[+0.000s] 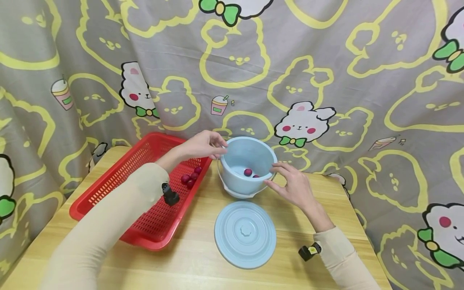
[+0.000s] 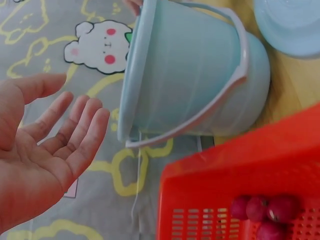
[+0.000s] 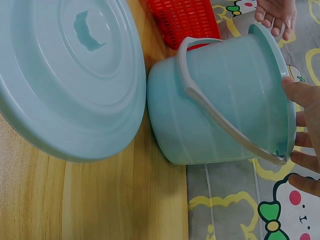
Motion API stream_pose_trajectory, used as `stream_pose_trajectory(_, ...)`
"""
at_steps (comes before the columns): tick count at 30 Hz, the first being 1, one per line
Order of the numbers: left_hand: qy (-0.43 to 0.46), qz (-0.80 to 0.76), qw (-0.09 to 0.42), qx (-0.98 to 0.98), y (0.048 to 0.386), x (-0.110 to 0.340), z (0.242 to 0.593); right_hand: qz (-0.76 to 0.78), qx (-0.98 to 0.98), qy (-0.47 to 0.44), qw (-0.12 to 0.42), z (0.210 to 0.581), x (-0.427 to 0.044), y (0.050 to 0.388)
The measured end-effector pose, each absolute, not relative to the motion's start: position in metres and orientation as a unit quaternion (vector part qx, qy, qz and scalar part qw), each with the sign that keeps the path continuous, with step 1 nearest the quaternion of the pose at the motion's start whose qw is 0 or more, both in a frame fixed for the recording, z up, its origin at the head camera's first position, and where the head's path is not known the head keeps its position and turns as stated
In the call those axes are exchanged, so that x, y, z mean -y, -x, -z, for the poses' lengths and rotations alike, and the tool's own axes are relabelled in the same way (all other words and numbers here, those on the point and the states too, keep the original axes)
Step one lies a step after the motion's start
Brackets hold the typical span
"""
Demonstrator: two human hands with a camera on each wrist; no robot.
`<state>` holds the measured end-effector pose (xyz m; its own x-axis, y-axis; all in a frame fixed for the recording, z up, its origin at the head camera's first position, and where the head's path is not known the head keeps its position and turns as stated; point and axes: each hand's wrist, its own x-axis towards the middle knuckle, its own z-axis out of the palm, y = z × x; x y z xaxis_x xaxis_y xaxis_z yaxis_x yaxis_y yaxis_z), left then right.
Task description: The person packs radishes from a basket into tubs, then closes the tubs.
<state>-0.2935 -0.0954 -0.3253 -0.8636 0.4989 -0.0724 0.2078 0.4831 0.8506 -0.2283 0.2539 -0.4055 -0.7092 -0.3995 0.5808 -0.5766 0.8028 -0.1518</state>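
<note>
Head view: bucket (image 1: 235, 184) on desk (image 1: 195, 257), two fruits (image 1: 248, 172) visible inside, lid (image 1: 245, 231) off in front. Left hand (image 1: 203, 145) loosely spread, just off rim (image 1: 243, 138); right hand (image 1: 291, 186) outstretched, fingers touching rim. Step looks like settling the bucket; next move likely calls for more fruits (image 1: 185, 179) from basket (image 1: 186, 207).

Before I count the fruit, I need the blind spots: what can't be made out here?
Head view: the bucket's near wall hides part of one dark-red fruit, and perhaps others.
Head view: the left sleeve covers part of the red basket.
Left wrist view: picture edges cut off the lid.
</note>
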Motion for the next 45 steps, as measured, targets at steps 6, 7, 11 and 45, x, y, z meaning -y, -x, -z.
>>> stream_pose_trajectory(6, -0.195, -0.459, 0.161, -0.852, 0.292, 0.108, 0.33, -0.161, 0.911, -0.266, 0.272, 0.405, -0.254, 0.228)
stream_pose_trajectory(7, -0.193, -0.459, 0.162, -0.852, 0.291, 0.11, 0.33, -0.161, 0.911, -0.265, 0.272, 0.405, -0.254, 0.228)
stream_pose_trajectory(11, -0.188, -0.454, 0.16, -0.856, 0.288, 0.118, 0.331, -0.162, 0.91, -0.266, 0.272, 0.406, -0.255, 0.228)
stream_pose_trajectory(45, -0.125, -0.452, 0.162, -0.868, 0.293, 0.197, 0.389, -0.164, 0.911, -0.266, 0.269, 0.405, -0.255, 0.228)
